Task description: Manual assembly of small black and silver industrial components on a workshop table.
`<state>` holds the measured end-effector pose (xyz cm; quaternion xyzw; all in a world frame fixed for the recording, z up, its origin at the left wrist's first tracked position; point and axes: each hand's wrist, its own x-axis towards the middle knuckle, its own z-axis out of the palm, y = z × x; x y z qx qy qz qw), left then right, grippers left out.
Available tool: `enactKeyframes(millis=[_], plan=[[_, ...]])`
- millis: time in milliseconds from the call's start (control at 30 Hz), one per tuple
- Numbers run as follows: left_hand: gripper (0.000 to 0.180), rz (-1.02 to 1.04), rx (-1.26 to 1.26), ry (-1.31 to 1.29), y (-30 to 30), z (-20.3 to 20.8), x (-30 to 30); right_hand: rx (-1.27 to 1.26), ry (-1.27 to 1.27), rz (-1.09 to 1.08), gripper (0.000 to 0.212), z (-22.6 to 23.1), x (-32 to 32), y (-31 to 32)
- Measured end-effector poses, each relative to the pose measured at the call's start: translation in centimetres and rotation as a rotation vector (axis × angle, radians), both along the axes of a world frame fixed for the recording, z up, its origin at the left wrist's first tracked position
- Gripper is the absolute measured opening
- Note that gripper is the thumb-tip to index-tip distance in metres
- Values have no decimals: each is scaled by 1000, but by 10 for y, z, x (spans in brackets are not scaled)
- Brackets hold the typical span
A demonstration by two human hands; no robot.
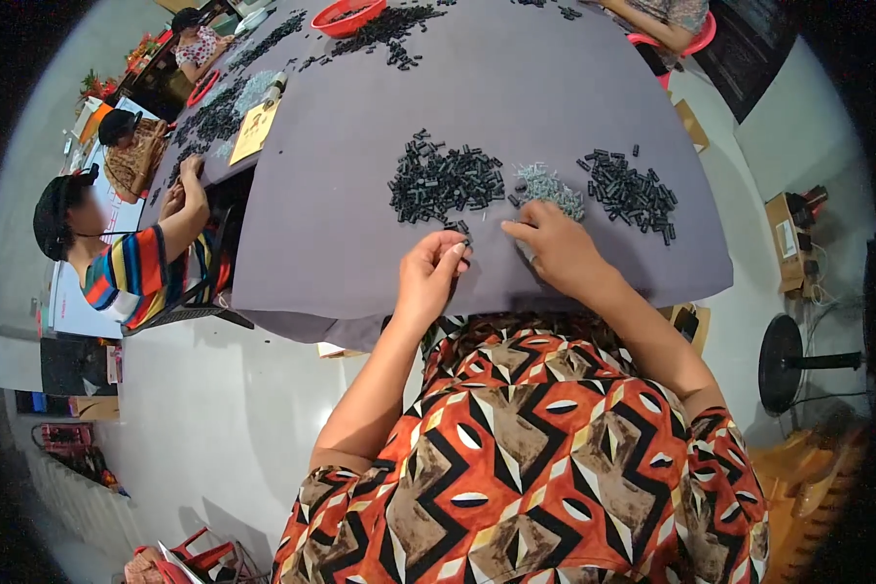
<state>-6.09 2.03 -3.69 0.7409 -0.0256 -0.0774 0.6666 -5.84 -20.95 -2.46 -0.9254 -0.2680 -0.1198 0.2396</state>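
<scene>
My left hand (430, 276) is closed near the table's front edge, with a small black cylindrical piece (465, 244) pinched between thumb and fingers. My right hand (565, 251) reaches to the near edge of a pile of small grey pieces (552, 187); its thumb stands apart from the fingers, and I see nothing between them. To the left of the grey pile lies a larger heap of short black cylinders (445, 180). Another heap of black cylinders (631, 193) is on its right.
A grey cloth covers the table (341, 234). At its far end stands a red basin (348, 18) amid more black pieces. On the left, a person in a striped shirt (138, 268) works by a yellow booklet (257, 127). A black fan (781, 364) stands at the right.
</scene>
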Motion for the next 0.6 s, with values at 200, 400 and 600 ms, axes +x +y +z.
enactKeyframes(millis=[200,400,600], plan=[[17,-17,-26,3,1,0,0,48,-117,-1,29,-2,4,0],[19,-10,-71,0,3,-2,2,97,-122,43,19,12,22,19],[20,-49,-176,32,10,1,2,56,-182,112,19,-8,43,37]])
